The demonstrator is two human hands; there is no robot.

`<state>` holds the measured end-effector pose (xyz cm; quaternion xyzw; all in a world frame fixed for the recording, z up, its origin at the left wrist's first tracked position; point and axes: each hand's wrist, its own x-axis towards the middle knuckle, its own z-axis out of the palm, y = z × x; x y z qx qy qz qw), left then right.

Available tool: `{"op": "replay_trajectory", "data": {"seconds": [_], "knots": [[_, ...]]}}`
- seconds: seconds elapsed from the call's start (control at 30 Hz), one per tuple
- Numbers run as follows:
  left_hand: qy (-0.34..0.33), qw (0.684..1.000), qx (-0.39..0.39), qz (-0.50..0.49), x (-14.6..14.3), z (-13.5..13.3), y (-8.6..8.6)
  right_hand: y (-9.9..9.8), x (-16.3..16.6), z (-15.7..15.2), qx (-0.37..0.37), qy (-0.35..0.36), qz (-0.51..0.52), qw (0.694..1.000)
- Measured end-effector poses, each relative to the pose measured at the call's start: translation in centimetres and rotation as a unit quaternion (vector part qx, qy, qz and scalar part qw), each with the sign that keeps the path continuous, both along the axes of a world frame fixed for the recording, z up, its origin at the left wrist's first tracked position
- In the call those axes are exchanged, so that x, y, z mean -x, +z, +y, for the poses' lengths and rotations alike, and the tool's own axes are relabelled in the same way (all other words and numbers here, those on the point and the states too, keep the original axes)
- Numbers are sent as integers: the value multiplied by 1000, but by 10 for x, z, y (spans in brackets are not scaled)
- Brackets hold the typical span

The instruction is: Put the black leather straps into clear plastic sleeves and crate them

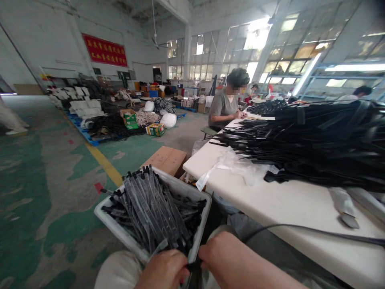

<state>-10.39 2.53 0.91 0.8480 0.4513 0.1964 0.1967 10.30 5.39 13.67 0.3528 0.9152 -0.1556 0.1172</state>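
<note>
My left hand (pixel 164 269) and my right hand (pixel 224 257) meet at the bottom edge, both closed in a pinch on a black strap (pixel 192 265) between them. Just above my hands stands a white plastic bin (pixel 120 233) filled with several black and grey straps (pixel 153 208). A thin black cord (pixel 300 229) runs from near my right hand across the white table (pixel 288 204) to the right.
A large heap of black straps (pixel 315 140) covers the table's far right side, with crumpled clear plastic (pixel 237 164) in front of it. A seated person (pixel 227 102) works at the table's far end. A cardboard box (pixel 167 159) lies on the floor. Pallets of goods (pixel 99 116) stand at the back left.
</note>
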Motion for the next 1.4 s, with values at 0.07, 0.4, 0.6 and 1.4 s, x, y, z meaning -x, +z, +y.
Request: {"op": "replay_trajectory", "data": {"seconds": [0.07, 0.4, 0.6, 1.4], "knots": [[-7, 1000, -20, 17, -11, 1, -9, 0, 5, -2, 13, -9, -6, 1000], [83, 974, -161, 134, 7, 2, 32, 0, -49, 5, 62, -119, 109, 985], [89, 983, -156, -48, -40, -3, 28, -1, -30, 0, 76, -124, 116, 983], [104, 969, -207, 84, -30, -10, 32, -20, -43, -20, 224, -238, 164, 931]]}}
